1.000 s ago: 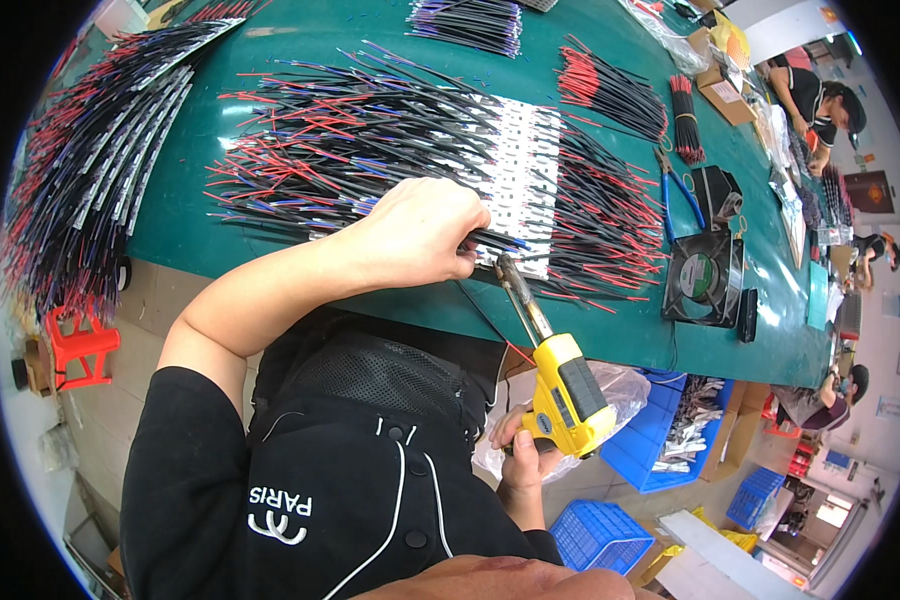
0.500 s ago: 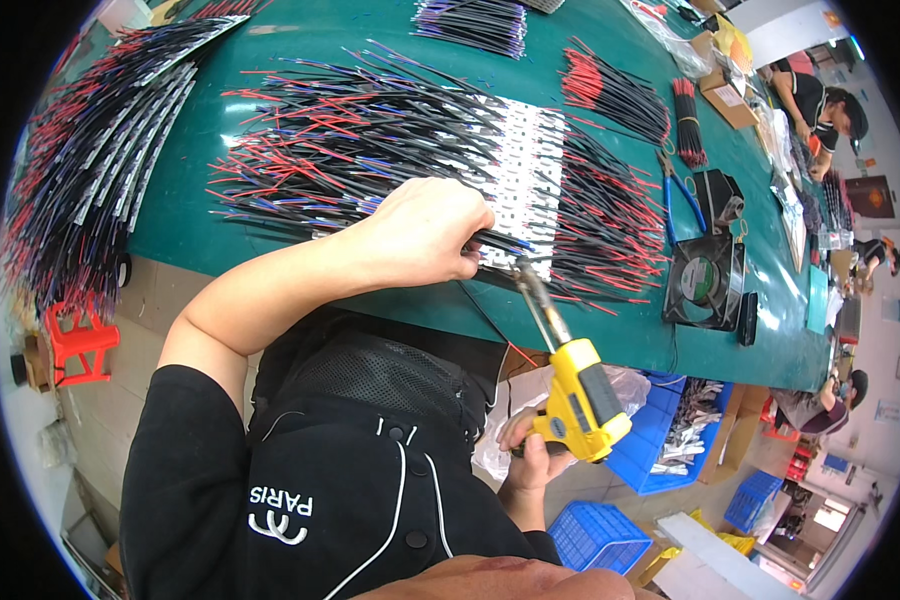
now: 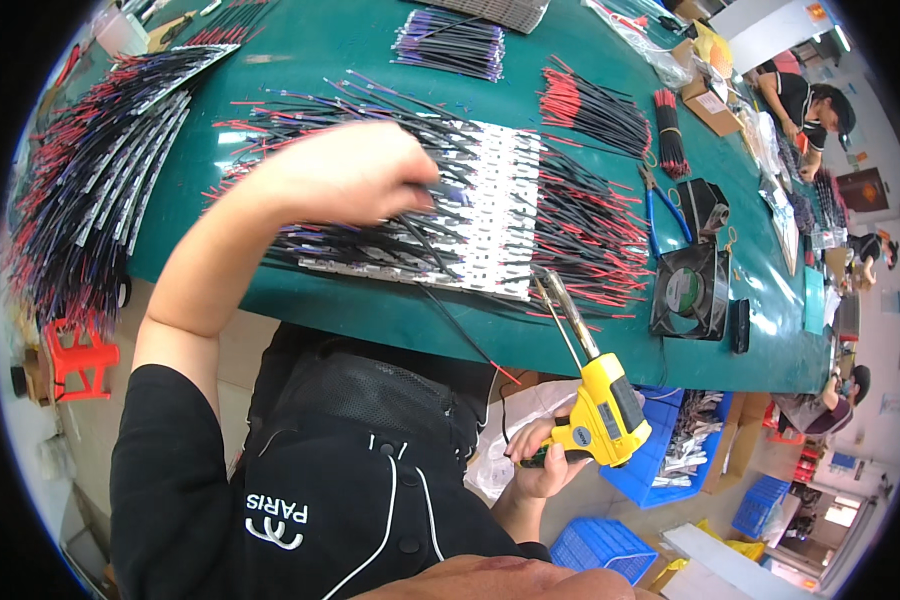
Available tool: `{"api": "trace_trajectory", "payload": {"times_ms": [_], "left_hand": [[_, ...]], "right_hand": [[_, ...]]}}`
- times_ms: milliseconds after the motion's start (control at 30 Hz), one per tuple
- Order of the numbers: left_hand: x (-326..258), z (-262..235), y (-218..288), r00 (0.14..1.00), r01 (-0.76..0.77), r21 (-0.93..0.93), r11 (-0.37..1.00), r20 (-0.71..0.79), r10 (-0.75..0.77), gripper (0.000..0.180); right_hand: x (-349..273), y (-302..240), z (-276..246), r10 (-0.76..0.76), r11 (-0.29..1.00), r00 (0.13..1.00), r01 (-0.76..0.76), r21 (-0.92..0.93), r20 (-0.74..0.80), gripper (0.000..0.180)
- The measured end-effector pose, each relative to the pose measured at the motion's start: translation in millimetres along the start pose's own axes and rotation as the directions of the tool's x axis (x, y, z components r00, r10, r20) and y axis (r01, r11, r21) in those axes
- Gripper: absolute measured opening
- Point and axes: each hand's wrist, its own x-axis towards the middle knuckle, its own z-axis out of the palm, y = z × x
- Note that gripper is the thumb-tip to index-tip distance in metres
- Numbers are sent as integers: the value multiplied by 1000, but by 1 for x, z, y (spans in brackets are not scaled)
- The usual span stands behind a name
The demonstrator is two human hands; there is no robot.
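Note:
My right hand (image 3: 545,460) is wrapped around the handle of a yellow soldering gun (image 3: 602,410). The gun's metal tip points up to the near right corner of the white strips (image 3: 505,215). Those strips lie side by side, with black, red and blue wires (image 3: 590,230) fanning out at both ends. Above the wires on the left part of the strips hangs my left hand (image 3: 365,172), curled downward and blurred. Its fingertips are smeared, so any hold on a wire cannot be made out. One black wire with a red end (image 3: 470,340) sticks out past the table's near edge.
More wired strips (image 3: 120,150) are heaped at the left. Wire bundles (image 3: 595,110) lie at the back, with blue-handled pliers (image 3: 664,208) and a black fan (image 3: 688,290) at the right. A blue crate (image 3: 660,440) stands below the table edge. Other people work at the far right.
My left hand has moved left and away from the near edge of the strips. The soldering gun has shifted slightly right and down. The view has moved a little too.

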Motion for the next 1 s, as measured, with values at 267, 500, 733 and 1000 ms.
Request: {"api": "trace_trajectory", "payload": {"times_ms": [267,500,733,1000], "left_hand": [[91,-36,-65,940,151,133,980,-326,-100,29],[150,14,-31,996,-68,46,997,55,65,46],[168,28,-24,999,-46,98,994,4,46,32],[163,20,-21,999,33,-201,979,36,-26,25]], "right_hand": [[8,-2,-10,-78,996,997,78,35,0,46],[14,-8,-7,-191,978,976,181,-104,-101,42],[15,-15,-23,-189,982,970,181,-61,-155,47],[18,-21,-34,-255,967,948,248,-63,-190,44]]}}
